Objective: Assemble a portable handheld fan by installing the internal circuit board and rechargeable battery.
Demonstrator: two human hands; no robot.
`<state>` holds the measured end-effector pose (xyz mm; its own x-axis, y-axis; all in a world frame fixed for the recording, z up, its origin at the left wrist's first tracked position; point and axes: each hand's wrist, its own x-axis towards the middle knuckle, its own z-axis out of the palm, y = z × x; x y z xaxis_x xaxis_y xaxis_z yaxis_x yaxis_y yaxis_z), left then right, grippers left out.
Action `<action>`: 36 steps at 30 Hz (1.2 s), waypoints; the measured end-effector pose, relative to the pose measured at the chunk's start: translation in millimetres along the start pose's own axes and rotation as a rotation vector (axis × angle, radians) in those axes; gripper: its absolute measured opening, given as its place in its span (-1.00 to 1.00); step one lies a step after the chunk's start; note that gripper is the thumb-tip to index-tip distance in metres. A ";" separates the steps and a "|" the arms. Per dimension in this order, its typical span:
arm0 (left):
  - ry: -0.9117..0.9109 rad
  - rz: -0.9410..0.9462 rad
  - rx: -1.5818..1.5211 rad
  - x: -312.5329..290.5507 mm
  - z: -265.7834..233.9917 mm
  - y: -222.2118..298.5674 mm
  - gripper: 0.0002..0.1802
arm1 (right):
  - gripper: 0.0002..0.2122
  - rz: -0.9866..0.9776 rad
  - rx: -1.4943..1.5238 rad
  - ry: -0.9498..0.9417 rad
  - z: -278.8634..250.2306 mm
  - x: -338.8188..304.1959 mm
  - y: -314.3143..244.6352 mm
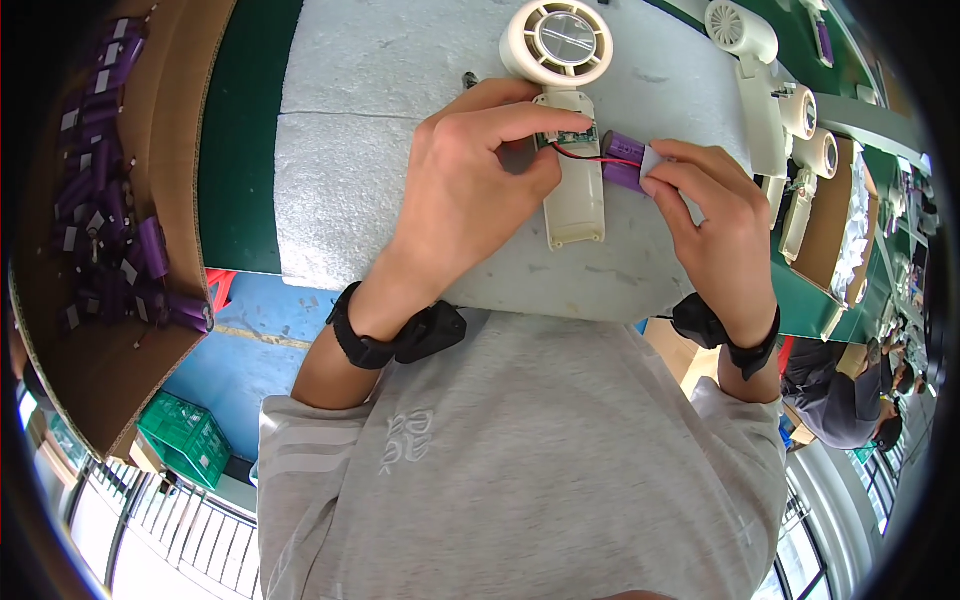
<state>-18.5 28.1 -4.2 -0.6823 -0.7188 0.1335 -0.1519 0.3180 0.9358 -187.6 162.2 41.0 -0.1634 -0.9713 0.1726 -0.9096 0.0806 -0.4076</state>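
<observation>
A cream handheld fan (578,205) lies on the white foam sheet, its round grille pointing away from me and its handle opened toward me. Inside the handle a green circuit board (572,137) shows, partly covered by my fingers. My left hand (470,150) grips the handle from the left, index finger across the board and thumb by the wire ends. Just right of the handle is a purple battery (624,162), its white end patch pinched between the thumb and fingers of my right hand (708,190). Red and black wires (590,157) run from the battery toward my left thumb.
A cardboard box (165,130) full of purple batteries stands at the left. On the right are more cream fans (760,100) and another cardboard box (835,220). The foam sheet (345,180) covers a green table. A green crate (185,435) sits low left; a person (845,400) is at far right.
</observation>
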 end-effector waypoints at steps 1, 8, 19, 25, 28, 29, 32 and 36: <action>-0.001 0.001 -0.001 0.1 0.2 -0.1 -0.63 | -0.89 0.004 0.008 -0.012 0.2 0.7 -0.5; -0.010 0.006 -0.006 0.9 0.1 -1.6 -0.64 | -0.81 -0.066 -0.229 -0.067 14.7 -1.2 1.3; -0.104 0.004 0.025 6.2 -6.3 4.7 -0.61 | -0.66 0.271 -0.179 0.312 -43.4 31.5 31.6; -0.098 0.003 0.072 4.1 -10.8 5.7 -0.60 | -0.46 -0.160 0.133 -0.245 1.9 23.5 26.3; -0.101 0.065 0.092 5.0 -10.5 2.5 -0.60 | -0.38 -0.011 0.392 -0.414 -7.0 23.0 18.7; -0.096 0.063 0.094 5.0 -11.2 2.6 -0.60 | -0.37 0.127 0.584 -0.511 -13.1 22.1 11.0; -0.101 0.124 0.161 4.4 -12.3 4.0 -0.59 | -0.34 0.323 0.951 -0.630 -17.3 14.9 5.8; -0.084 0.206 0.222 4.4 -11.1 1.3 -0.61 | -0.30 0.424 1.350 -0.659 -12.5 4.9 3.4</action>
<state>-13.7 18.4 1.2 -0.7699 -0.5748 0.2772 -0.1501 0.5854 0.7967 -196.3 160.5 51.6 0.2094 -0.8824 -0.4213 0.2210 0.4624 -0.8587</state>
